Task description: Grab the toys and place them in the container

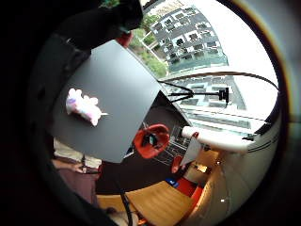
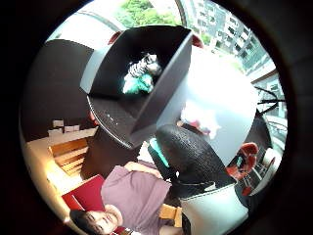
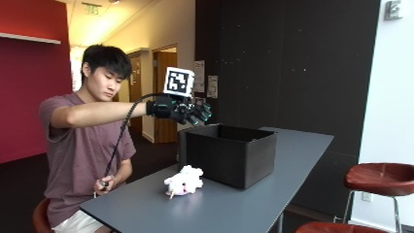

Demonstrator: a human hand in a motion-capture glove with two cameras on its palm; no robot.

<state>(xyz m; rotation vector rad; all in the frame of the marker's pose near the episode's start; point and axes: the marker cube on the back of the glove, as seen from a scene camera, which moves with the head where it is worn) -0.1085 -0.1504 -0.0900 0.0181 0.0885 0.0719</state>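
Above box [image 3: 228, 155], frame center: right hand [image 3: 179, 109] loosely curled, empty; two toys inside, plush [image 3: 183, 181] waits on desk [image 3: 259, 194].

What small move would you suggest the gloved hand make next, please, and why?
Probably lower toward the white plush on the table. The hand hangs above the box's near edge holding nothing, two toys already lie inside, and the plush is the only one outside, beside the box.

A dark panelled wall [image 3: 291, 63] stands behind the grey tabletop [image 3: 213, 204]; a red wall [image 3: 29, 97] at nine o'clock, a brown stool [image 3: 380, 177] at four.
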